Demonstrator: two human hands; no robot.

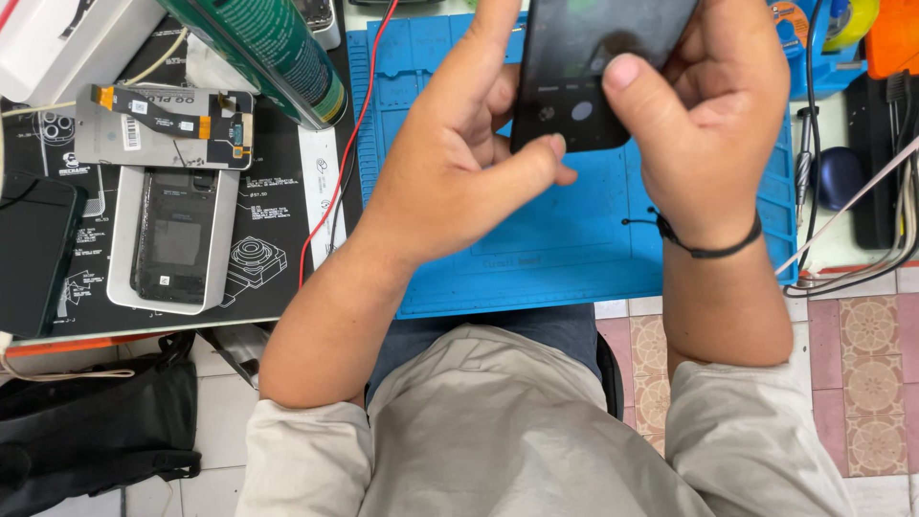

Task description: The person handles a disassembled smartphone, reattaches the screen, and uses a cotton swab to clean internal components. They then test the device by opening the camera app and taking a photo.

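A black smartphone (586, 67) with a lit screen is held upright over the blue work mat (555, 249). My left hand (459, 158) grips its left edge, thumb pressed near the lower corner. My right hand (713, 105) wraps its right side, thumb resting on the screen. A black cord bracelet circles my right wrist. The phone's top runs out of view.
Left of the mat lie a green spray can (278, 53), a loose display panel with flex cable (163, 129), an opened phone body in a white frame (174, 239) and a dark phone (33, 254). A red wire (335, 182) crosses the mat's left edge. Cables and tools crowd the right side.
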